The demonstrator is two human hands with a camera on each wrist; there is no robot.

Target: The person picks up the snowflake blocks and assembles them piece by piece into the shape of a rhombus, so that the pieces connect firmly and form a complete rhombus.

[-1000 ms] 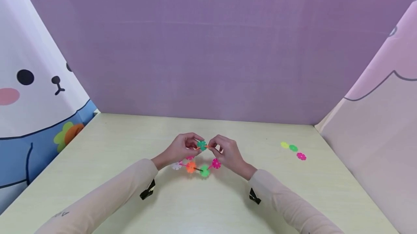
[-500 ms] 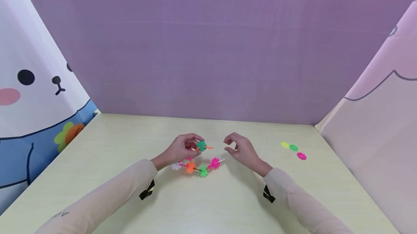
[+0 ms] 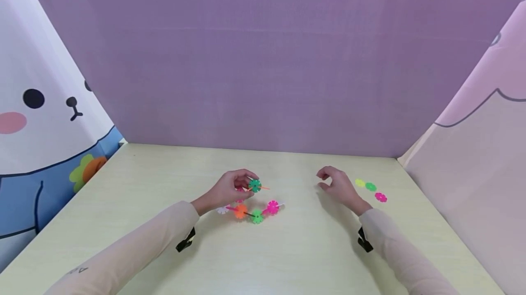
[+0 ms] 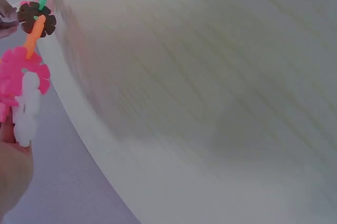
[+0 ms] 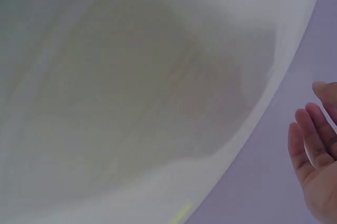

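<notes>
In the head view my left hand [image 3: 227,188] pinches a chain of interlocking snowflake discs near its upper end. A dark green disc [image 3: 255,186] with an orange disc [image 3: 265,188] seen edge-on stands at the fingertips. Below hang a white disc [image 3: 222,210], an orange one, a light green disc [image 3: 257,216] and a pink disc [image 3: 273,207]. Part of the chain is hidden behind the fingers. The left wrist view shows another pink disc [image 4: 26,71] and a white disc [image 4: 26,109] close to the thumb. My right hand [image 3: 340,189] hovers over the table, fingers loosely bent and holding nothing.
Right of my right hand, three loose discs lie on the pale table [image 3: 287,258]: yellow [image 3: 360,182], green [image 3: 370,187] and pink [image 3: 381,197]. A purple backdrop [image 3: 263,66] rises behind the table's far edge, with cartoon-printed cloths at both sides.
My right hand has let go of the orange disc at the chain and moved right toward the loose discs. The left hand stays nearly still with the chain.
</notes>
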